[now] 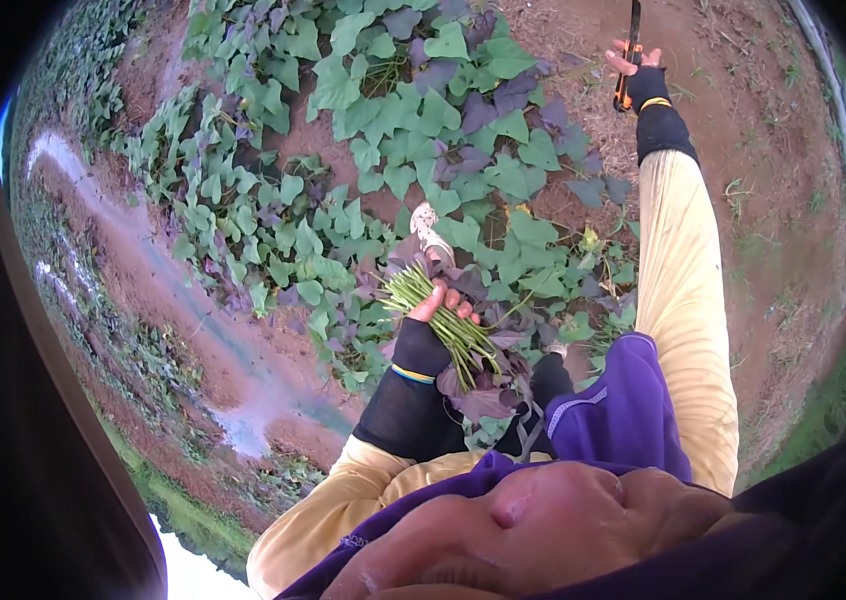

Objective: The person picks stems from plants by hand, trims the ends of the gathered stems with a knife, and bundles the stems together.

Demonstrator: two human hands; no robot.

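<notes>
My left hand (438,305), in a black fingerless sleeve, is closed around a bundle of cut green stems (463,345). Their cut ends fan out at both sides of the fist, and purplish leaves hang beneath. Stretched far out at the upper right, my right hand (643,62) holds a knife (624,92) with an orange and black handle. Its dark blade points away and runs up to the picture's top edge. The right fingers are partly spread around the handle. Heart-shaped green and purple leaves of a vine bed (433,120) lie between the hands.
Brown soil with dry straw (743,150) stretches along the right, edged by a pale line (838,120). A wet, muddy furrow (203,320) runs down the left, with more leafy rows beyond it. A pale, patterned foot covering (430,230) shows among the leaves just past my left hand.
</notes>
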